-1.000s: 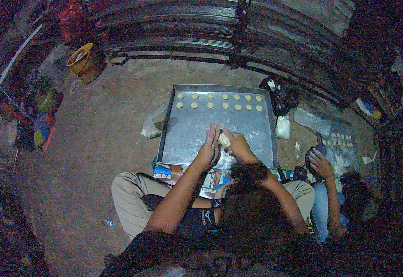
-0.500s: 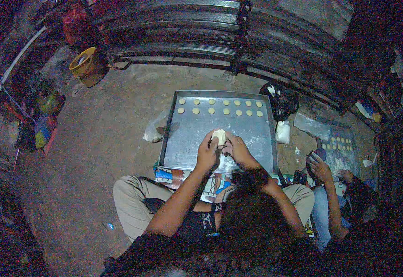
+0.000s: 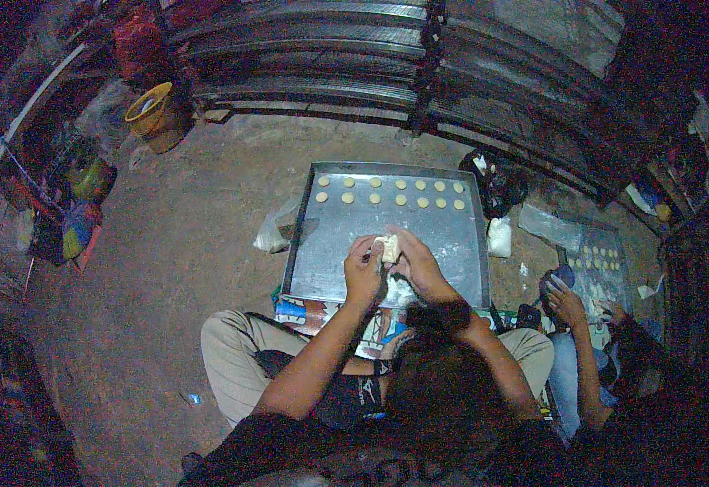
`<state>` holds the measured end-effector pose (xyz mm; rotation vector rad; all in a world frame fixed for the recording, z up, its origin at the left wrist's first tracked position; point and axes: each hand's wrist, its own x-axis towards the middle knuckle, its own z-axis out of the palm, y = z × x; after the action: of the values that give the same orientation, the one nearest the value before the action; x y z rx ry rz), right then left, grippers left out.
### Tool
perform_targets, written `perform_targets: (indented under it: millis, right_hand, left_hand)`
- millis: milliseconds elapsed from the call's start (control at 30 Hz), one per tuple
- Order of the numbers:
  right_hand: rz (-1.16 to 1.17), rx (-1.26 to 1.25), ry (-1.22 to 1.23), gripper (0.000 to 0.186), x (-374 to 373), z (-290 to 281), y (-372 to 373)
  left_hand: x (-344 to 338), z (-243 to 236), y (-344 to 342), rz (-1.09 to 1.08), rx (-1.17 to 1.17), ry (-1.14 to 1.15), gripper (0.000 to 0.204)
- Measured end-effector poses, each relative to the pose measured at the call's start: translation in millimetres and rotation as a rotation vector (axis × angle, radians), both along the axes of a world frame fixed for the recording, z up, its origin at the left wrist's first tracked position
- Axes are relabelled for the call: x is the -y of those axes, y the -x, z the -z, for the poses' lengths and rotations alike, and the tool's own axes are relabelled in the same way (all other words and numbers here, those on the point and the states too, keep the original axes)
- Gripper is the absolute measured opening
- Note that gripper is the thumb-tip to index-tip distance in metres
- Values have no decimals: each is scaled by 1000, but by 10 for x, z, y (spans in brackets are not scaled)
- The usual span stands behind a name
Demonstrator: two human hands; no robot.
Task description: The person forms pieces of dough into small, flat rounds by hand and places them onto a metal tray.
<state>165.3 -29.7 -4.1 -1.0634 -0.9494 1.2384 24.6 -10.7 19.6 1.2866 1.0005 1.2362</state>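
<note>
Between my two hands is a pale lump of dough, held over the near half of a large metal baking tray. My left hand grips its left side, thumb on top. Around its right and far side curls my right hand, also closed on it. Small flat rounds of dough lie in two rows along the far part of the tray. White flour is heaped on the tray below my hands, with a dusting to the right.
A patterned cloth lies under the tray's near edge. Plastic bags flank the tray, with a white packet at its right. Another person's hand works at a second tray. A yellow bucket stands far left, before dark metal racks.
My right fingers have closed further over the dough, and the lump has turned slightly between my hands. The whole view has shifted a little.
</note>
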Motion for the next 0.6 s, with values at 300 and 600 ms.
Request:
perform_targets:
  millis: [300, 600]
  right_hand:
    - [-239, -76, 306, 48, 29, 69, -135]
    - [-30, 482, 124, 36, 72, -155, -136]
  left_hand:
    - [9, 205, -99, 172, 210, 65, 26]
    - [155, -18, -45, 196, -171, -251, 43]
